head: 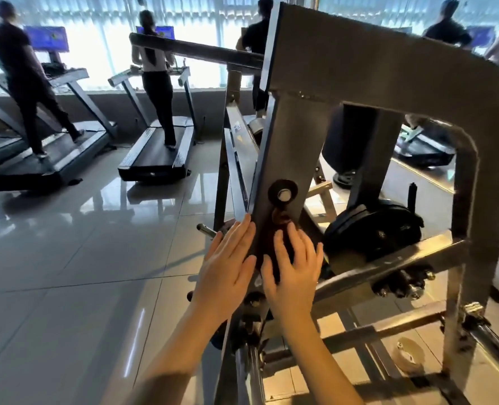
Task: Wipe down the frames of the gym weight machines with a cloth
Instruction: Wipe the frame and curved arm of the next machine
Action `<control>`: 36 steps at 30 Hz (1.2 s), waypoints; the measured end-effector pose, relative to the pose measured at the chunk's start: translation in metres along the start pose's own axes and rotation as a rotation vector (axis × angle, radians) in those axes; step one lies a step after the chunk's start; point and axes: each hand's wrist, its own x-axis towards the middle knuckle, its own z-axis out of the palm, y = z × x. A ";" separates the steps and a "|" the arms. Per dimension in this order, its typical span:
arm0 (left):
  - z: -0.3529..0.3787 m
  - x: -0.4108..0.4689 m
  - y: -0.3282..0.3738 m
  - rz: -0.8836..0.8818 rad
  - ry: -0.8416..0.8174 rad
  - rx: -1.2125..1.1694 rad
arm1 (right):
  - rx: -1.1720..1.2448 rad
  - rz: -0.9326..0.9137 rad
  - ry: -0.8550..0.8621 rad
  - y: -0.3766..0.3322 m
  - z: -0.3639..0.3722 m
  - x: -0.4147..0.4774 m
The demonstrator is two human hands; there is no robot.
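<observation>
The cloth (267, 244), dark reddish, is lying against the slanted beam (289, 147) of the weight machine's frame, just below a round bolt (283, 194). The right hand (293, 267) is pressing on it with spread, nearly straight fingers, clasping nothing. The left hand (228, 264) is resting flat, fingers extended, against the beam's left edge.
</observation>
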 end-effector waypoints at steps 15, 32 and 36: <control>0.002 0.018 -0.054 0.323 -0.134 -0.261 | 0.053 0.314 0.212 -0.028 0.026 -0.027; 0.017 0.009 -0.076 0.336 -0.249 -0.487 | 0.076 0.661 0.128 -0.048 0.044 -0.072; 0.020 0.008 -0.077 0.344 -0.214 -0.481 | 0.053 0.614 0.118 -0.051 0.036 -0.060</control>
